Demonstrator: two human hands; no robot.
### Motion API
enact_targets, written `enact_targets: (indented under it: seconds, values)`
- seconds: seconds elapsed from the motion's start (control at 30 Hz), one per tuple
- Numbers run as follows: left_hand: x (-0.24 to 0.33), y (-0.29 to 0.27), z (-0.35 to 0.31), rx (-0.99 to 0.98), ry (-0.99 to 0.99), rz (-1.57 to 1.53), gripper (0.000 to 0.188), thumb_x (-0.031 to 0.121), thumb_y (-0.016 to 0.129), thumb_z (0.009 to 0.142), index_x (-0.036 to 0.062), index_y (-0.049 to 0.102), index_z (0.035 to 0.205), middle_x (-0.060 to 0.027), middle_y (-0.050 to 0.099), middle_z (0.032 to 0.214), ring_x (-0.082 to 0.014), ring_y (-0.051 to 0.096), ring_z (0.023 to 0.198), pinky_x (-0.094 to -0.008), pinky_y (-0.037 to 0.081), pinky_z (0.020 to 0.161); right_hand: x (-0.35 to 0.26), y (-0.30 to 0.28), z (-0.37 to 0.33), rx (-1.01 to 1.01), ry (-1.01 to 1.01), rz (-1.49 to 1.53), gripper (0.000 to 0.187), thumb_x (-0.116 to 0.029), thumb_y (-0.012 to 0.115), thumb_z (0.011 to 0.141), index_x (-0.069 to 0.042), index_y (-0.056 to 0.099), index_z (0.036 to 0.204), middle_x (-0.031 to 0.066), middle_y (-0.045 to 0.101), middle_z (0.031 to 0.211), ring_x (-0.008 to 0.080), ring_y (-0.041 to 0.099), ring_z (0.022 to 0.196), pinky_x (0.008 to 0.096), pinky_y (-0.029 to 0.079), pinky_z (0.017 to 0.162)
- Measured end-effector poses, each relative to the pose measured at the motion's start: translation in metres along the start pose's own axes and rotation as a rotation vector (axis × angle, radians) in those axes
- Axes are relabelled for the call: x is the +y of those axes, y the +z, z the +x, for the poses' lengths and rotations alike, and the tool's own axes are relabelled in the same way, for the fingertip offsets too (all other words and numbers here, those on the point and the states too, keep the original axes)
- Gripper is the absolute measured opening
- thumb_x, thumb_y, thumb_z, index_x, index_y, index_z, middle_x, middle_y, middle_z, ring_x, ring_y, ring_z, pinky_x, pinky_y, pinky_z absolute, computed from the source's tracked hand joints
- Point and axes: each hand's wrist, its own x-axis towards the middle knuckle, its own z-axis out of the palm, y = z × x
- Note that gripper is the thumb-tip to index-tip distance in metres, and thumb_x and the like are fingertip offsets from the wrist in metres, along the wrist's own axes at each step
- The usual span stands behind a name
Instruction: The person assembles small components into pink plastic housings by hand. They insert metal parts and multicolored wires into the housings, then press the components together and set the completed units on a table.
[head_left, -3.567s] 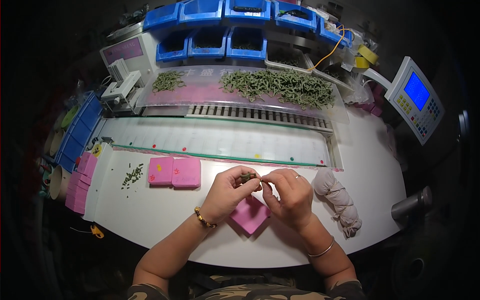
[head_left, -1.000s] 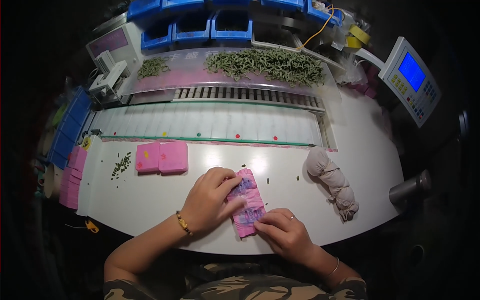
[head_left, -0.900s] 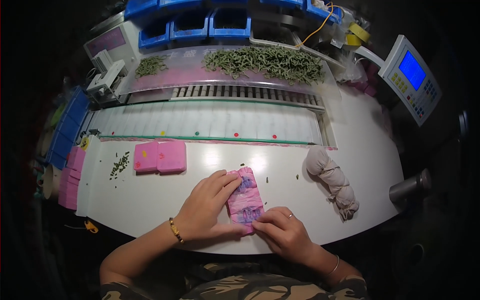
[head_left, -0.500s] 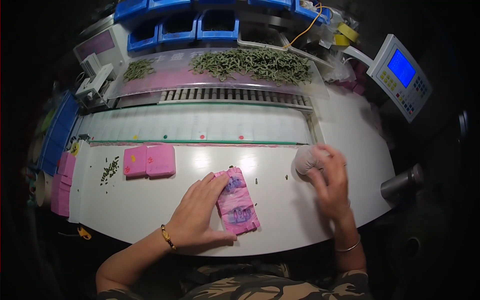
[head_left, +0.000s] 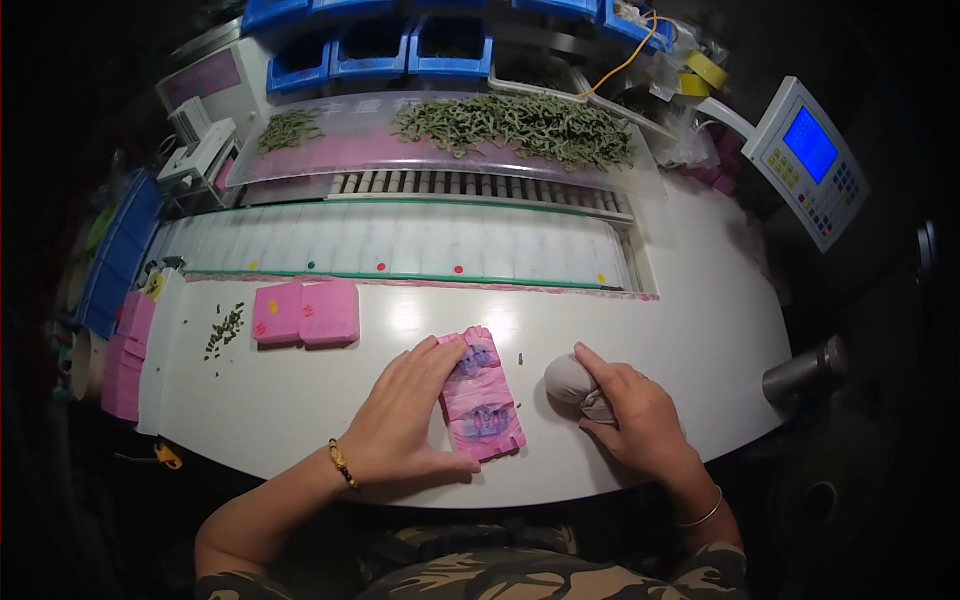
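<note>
In front of me lies a flat packet wrapped in crinkled pink paper [head_left: 486, 395], with two dark blue printed patches on it. My left hand [head_left: 400, 405] rests along its left side, fingers stretched over the upper left edge and thumb spread near the bottom corner. To the right of the packet, my right hand [head_left: 640, 415] is closed round a rounded grey-white cloth-covered bundle [head_left: 571, 381], which is apart from the packet. What is inside the cloth is hidden. A small green bit [head_left: 521, 358] lies between the packet and the bundle.
Two pink blocks [head_left: 329, 312] sit at left beside scattered green bits [head_left: 226, 330]. Behind runs a white slatted conveyor [head_left: 400, 240] below a clear tray [head_left: 350, 150] bearing dried green twists. A control panel [head_left: 808, 160] and grey metal cylinder [head_left: 805, 369] stand right.
My right hand has brought the cloth bundle left and nearer to me. The conveyor's coloured dots have shifted left. My left hand stays at the packet; the whole view has shifted slightly.
</note>
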Motion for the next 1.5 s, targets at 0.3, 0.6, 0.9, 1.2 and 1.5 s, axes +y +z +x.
enact_targets:
  seconds: [0.3, 0.6, 0.9, 1.2, 1.5]
  values:
    - [-0.002, 0.004, -0.001, 0.048, 0.005, -0.016, 0.115, 0.049, 0.087, 0.063, 0.0001, 0.029, 0.148, -0.0223, 0.037, 0.149, -0.0412, 0.031, 0.141, -0.0474, 0.026, 0.117, -0.048, 0.003, 0.004, 0.412, -0.374, -0.352, 0.055, -0.010, 0.068, 0.079, -0.022, 0.063, 0.133, 0.0228, 0.063, 0.119, 0.0213, 0.062, 0.074, 0.0323, 0.049, 0.069]
    - [-0.007, 0.008, -0.001, 0.078, 0.022, -0.028, 0.115, 0.046, 0.089, 0.062, -0.0005, 0.029, 0.148, -0.0233, 0.037, 0.148, -0.0400, 0.033, 0.140, -0.0475, 0.027, 0.116, -0.058, -0.008, 0.020, 0.277, -0.463, -0.357, 0.056, -0.015, 0.061, 0.079, -0.024, 0.062, 0.135, 0.0220, 0.062, 0.128, 0.0130, 0.059, 0.067, 0.0267, 0.045, 0.069]
    - [-0.006, 0.008, -0.002, 0.091, 0.009, -0.034, 0.123, 0.052, 0.090, 0.057, -0.0009, 0.027, 0.149, -0.0235, 0.035, 0.149, -0.0401, 0.033, 0.140, -0.0472, 0.027, 0.115, -0.058, 0.007, 0.014, 0.075, -0.472, -0.499, 0.058, -0.016, 0.061, 0.077, -0.028, 0.061, 0.134, 0.0206, 0.060, 0.131, 0.0144, 0.061, 0.068, 0.0287, 0.045, 0.069]
    - [-0.011, 0.011, -0.001, 0.069, -0.010, -0.056, 0.133, 0.054, 0.088, 0.058, -0.0037, 0.015, 0.152, -0.0259, 0.033, 0.150, -0.0397, 0.033, 0.140, -0.0459, 0.026, 0.116, -0.065, 0.028, 0.062, 0.228, -0.496, -0.606, 0.056, -0.014, 0.063, 0.081, -0.025, 0.061, 0.135, 0.0217, 0.059, 0.134, 0.0155, 0.061, 0.069, 0.0297, 0.046, 0.076]
    - [-0.011, 0.015, -0.005, 0.098, -0.033, -0.037, 0.131, 0.051, 0.090, 0.060, -0.0038, 0.015, 0.152, -0.0253, 0.030, 0.152, -0.0393, 0.030, 0.142, -0.0451, 0.025, 0.117, -0.020, -0.002, 0.059, 0.127, -0.327, -0.580, 0.053, -0.014, 0.056, 0.087, -0.024, 0.054, 0.138, 0.0223, 0.057, 0.135, 0.0232, 0.064, 0.069, 0.0350, 0.045, 0.075]
